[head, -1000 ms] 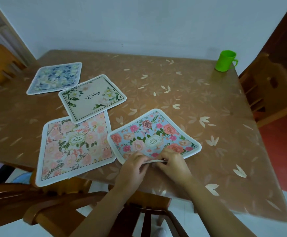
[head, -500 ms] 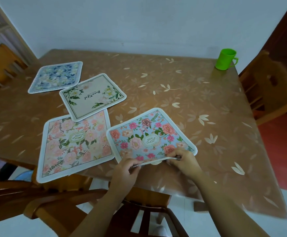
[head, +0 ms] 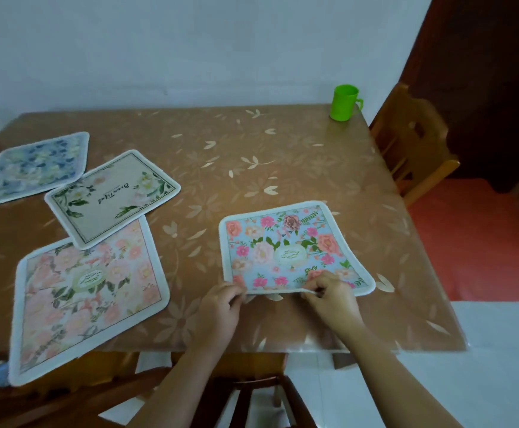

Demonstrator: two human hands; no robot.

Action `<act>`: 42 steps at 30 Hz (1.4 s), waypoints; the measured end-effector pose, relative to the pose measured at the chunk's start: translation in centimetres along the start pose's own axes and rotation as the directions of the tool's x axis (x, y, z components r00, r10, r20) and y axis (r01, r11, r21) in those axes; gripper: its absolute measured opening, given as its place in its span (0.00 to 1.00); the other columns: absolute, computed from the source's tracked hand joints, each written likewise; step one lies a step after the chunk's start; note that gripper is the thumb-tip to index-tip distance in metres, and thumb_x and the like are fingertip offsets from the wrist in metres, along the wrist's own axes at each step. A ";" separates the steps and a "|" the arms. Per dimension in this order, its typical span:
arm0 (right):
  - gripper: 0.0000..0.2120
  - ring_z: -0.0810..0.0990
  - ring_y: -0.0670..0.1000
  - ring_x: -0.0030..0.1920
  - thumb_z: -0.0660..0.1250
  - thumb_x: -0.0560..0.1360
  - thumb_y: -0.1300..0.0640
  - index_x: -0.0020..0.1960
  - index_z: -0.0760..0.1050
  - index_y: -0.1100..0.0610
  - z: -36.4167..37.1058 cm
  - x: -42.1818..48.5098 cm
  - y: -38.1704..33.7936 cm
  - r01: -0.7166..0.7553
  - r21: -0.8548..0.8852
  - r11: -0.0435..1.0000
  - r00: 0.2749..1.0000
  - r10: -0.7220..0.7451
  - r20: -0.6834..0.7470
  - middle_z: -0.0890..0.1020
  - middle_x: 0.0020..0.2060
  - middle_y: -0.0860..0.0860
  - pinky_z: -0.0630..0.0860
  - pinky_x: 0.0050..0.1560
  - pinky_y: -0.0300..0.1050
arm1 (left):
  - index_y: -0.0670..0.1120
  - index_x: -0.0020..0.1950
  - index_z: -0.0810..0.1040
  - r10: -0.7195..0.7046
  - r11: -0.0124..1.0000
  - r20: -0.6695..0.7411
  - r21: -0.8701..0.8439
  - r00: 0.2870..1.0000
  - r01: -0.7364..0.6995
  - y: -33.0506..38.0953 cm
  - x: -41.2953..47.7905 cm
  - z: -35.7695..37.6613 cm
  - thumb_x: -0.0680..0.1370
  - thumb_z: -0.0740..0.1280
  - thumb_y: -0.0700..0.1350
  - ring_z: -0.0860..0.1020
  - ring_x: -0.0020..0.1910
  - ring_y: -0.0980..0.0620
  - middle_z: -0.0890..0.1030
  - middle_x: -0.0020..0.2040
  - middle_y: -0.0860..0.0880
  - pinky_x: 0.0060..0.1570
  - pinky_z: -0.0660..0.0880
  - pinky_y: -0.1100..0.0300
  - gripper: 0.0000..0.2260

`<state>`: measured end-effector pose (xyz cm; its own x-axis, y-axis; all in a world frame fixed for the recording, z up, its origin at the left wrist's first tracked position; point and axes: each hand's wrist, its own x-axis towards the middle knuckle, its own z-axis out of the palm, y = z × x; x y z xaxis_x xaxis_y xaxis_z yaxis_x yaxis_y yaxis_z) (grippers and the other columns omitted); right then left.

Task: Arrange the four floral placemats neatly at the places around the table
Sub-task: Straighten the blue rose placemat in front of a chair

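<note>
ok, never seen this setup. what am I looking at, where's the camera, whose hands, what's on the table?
No robot here: a person works with bare hands. The one camera is a wide-angle worn on their head, looking forward and down, so the arms enter from the bottom. The left hand and right hand each pinch the near edge of the blue rose placemat, lifting that edge slightly off the table. Three more mats lie to the left: the pink placemat, hanging over the near table edge; the cream placemat, overlapping its far corner; and the pale blue placemat, farthest back. A green cup stands at the far right corner. A wooden chair stands right of the table.
</note>
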<state>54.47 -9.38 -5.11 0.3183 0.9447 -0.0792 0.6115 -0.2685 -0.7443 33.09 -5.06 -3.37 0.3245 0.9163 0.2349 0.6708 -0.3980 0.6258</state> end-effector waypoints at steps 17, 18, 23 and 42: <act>0.08 0.76 0.52 0.49 0.69 0.70 0.56 0.48 0.78 0.58 -1.5 -1.7 0.7 0.030 -0.122 0.992 0.999 -0.026 0.033 0.79 0.47 0.52 0.74 0.47 0.45 | 0.39 0.43 0.81 0.076 0.997 0.119 -0.013 0.990 -0.075 2.0 0.9 3.1 0.68 0.71 0.30 0.79 0.42 0.45 0.81 0.41 0.43 0.41 0.77 0.53 0.07; 0.08 0.75 0.52 0.49 0.69 0.70 0.56 0.48 0.77 0.58 -1.9 -1.9 1.3 0.024 -0.143 0.989 0.999 -0.018 0.040 0.78 0.46 0.52 0.72 0.44 0.43 | 0.38 0.43 0.81 0.053 0.999 0.110 -0.017 0.993 -0.051 1.6 0.8 3.0 0.68 0.71 0.29 0.79 0.42 0.44 0.81 0.41 0.43 0.42 0.78 0.52 0.08; 0.06 0.76 0.52 0.50 0.71 0.69 0.60 0.45 0.80 0.57 -3.6 -2.7 3.1 0.011 -0.124 0.992 0.999 -0.005 0.043 0.79 0.47 0.54 0.70 0.43 0.40 | 0.38 0.43 0.81 -0.007 1.000 0.071 -0.004 0.997 0.007 -0.3 1.0 1.5 0.67 0.71 0.27 0.79 0.42 0.44 0.81 0.42 0.41 0.42 0.74 0.58 0.08; 0.04 0.77 0.49 0.46 0.73 0.68 0.62 0.42 0.80 0.58 0.5 -3.1 -3.0 0.168 0.103 0.980 0.981 -0.177 0.084 0.81 0.44 0.54 0.77 0.47 0.43 | 0.42 0.45 0.81 0.107 0.975 0.180 -0.211 0.978 -0.068 1.2 -0.7 0.5 0.71 0.71 0.35 0.76 0.43 0.56 0.77 0.42 0.53 0.44 0.72 0.71 0.06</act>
<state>51.29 -11.45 -2.95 0.1435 0.9896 -0.0015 0.5781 -0.0850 -0.8115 33.99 -6.23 -3.10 0.5092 0.8452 0.1624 0.4918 -0.4405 0.7511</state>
